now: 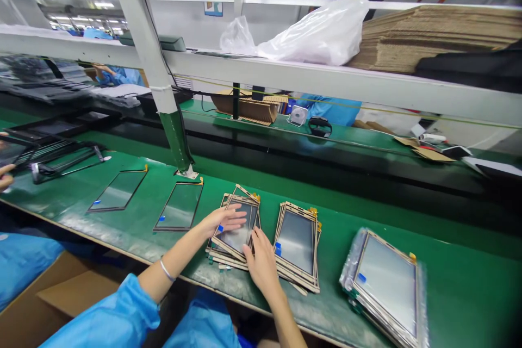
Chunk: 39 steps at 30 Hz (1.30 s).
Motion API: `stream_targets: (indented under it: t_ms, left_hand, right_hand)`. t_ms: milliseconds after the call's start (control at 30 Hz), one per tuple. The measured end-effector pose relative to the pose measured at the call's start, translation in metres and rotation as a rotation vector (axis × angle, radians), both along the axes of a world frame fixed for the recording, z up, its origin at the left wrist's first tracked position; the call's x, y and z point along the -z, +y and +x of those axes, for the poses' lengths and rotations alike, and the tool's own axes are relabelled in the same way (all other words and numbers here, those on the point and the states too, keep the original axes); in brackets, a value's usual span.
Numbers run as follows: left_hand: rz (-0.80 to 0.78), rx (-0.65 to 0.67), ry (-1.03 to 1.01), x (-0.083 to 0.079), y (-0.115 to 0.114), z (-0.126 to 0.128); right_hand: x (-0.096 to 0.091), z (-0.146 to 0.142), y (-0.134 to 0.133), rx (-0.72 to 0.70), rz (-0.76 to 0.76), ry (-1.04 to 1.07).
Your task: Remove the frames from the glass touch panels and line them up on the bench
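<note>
A stack of thin touch panels (235,228) with beige frames lies on the green bench (253,277), slightly fanned out. My left hand (222,219) rests flat on the top panel's left side, fingers stretched out. My right hand (260,257) touches the stack's right lower edge, fingers extended along it. A second stack of panels (297,244) lies just right of my right hand. A third stack, wrapped in clear plastic (387,283), sits further right.
Two single dark-framed panels (120,190) (180,206) lie flat to the left. A white-and-green post (171,130) stands behind them. Another person's hand (5,176) and dark frames are at far left. A cardboard box (61,288) sits below the bench edge.
</note>
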<state>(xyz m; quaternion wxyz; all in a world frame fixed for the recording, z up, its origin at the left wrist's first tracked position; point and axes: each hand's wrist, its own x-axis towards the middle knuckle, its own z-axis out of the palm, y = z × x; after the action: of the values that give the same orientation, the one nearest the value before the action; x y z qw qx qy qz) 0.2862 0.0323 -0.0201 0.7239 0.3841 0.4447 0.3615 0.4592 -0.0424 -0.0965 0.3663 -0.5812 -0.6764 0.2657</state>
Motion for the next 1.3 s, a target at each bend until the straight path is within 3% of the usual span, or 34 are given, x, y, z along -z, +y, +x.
stream_targets:
  t_ms: [100,167,267,367,467,633,733,800,900,1033,1167,1300]
  left_hand:
    - [-0.039,0.058,-0.064,-0.015,-0.017,-0.009]
    - [-0.059,0.117,-0.117,-0.024,-0.036,-0.012]
    - [-0.085,0.227,-0.158,-0.031,-0.063,-0.008]
    - [-0.084,0.328,-0.147,-0.03,-0.077,0.0]
    - [-0.069,0.394,-0.149,-0.029,-0.081,0.007]
    - [0.0,0.501,-0.118,-0.042,-0.081,0.011]
    - [0.064,0.618,0.013,-0.051,-0.078,0.008]
    - [0.073,0.733,0.101,-0.056,-0.077,0.006]
    - [0.085,0.865,0.194,-0.064,-0.078,0.006]
    - [0.097,0.899,0.244,-0.072,-0.081,0.009]
    - [0.072,0.92,0.176,-0.075,-0.083,0.008]
    - [0.061,0.927,0.13,-0.073,-0.083,0.009]
  right_hand:
    - [-0.018,0.016,0.007,0.075,-0.095,0.419]
    - [-0.037,0.033,0.013,0.106,-0.237,0.693]
    - [-0.07,0.059,0.019,0.027,-0.453,0.899]
    - [-0.1,0.078,0.016,-0.043,-0.521,0.825]
    - [-0.117,0.087,0.003,-0.063,-0.416,0.591]
    - [-0.109,0.093,-0.03,0.057,-0.102,0.317]
    - [-0.105,0.1,-0.042,-0.038,-0.044,0.095]
    - [-0.112,0.103,-0.044,-0.115,-0.03,-0.017]
    - [-0.134,0.101,-0.041,-0.185,-0.018,-0.037]
    - [-0.158,0.096,-0.035,-0.348,-0.062,-0.059]
    - [-0.157,0.091,-0.035,-0.293,-0.066,0.104]
    - [-0.146,0.086,-0.041,-0.194,0.132,0.199]
